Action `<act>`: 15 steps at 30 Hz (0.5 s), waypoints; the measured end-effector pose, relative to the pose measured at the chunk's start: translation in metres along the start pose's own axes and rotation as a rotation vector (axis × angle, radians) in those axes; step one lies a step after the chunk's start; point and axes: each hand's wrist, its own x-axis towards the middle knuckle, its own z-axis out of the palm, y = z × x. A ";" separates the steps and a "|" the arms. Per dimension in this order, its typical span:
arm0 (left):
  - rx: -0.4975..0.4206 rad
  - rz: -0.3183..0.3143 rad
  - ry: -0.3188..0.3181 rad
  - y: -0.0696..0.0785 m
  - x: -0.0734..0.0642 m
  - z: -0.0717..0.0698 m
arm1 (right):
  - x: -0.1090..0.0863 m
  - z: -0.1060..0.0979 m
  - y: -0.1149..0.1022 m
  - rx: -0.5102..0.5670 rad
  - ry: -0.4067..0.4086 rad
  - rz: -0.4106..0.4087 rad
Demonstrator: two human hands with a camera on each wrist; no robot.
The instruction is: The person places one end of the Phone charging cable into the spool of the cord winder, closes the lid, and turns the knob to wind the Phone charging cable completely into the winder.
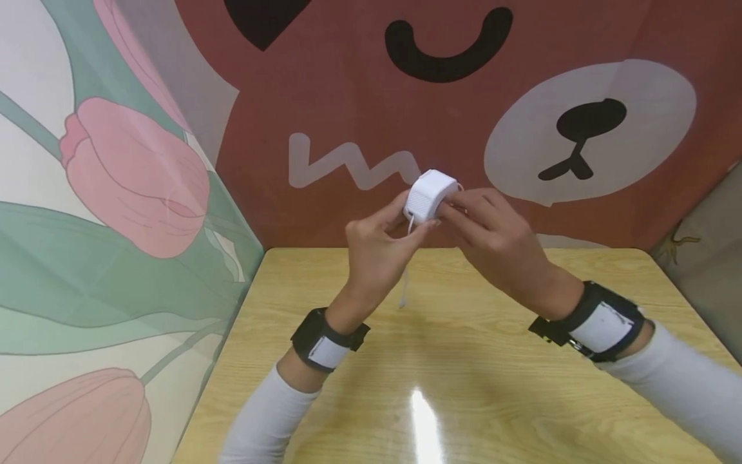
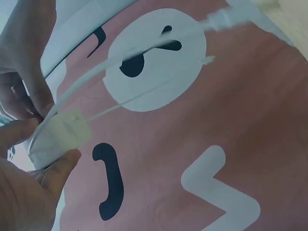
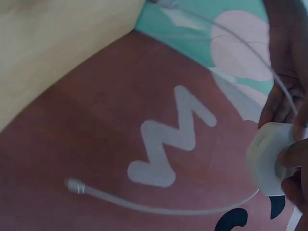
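Note:
A small white rounded block [image 1: 433, 188], which looks like a retractable cable reel, is held up above the far part of the table. My left hand [image 1: 379, 251] grips its left side between thumb and fingers. On the right side, my right hand [image 1: 501, 235] has its curled fingers against the block and seems to pinch it; its thumb is mostly hidden. White cable [image 2: 79, 84] comes out of the block in the left wrist view. A loose cable end with a plug [image 3: 75, 186] dangles in the right wrist view.
Beneath the hands lies a light wood-grain table [image 1: 464, 386] with a bright glare streak. A brown bear-print cloth [image 1: 348, 96] hangs behind its far edge, and a tulip-print cloth [image 1: 133, 180] stands along the left. Both wrists wear black straps [image 1: 608, 322].

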 end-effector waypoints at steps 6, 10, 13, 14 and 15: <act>-0.043 -0.025 -0.068 0.001 0.000 0.000 | -0.004 0.000 0.011 -0.205 -0.005 -0.311; -0.055 -0.025 -0.093 0.000 0.000 0.000 | -0.004 0.000 0.013 -0.208 0.042 -0.342; -0.041 -0.011 -0.091 -0.002 -0.001 0.001 | -0.003 0.001 0.009 -0.033 0.057 -0.157; -0.039 -0.004 -0.084 -0.002 -0.002 0.001 | -0.003 0.002 0.007 0.048 0.067 -0.054; -0.024 0.008 -0.073 -0.002 -0.002 0.002 | -0.002 0.002 0.005 0.131 0.083 0.064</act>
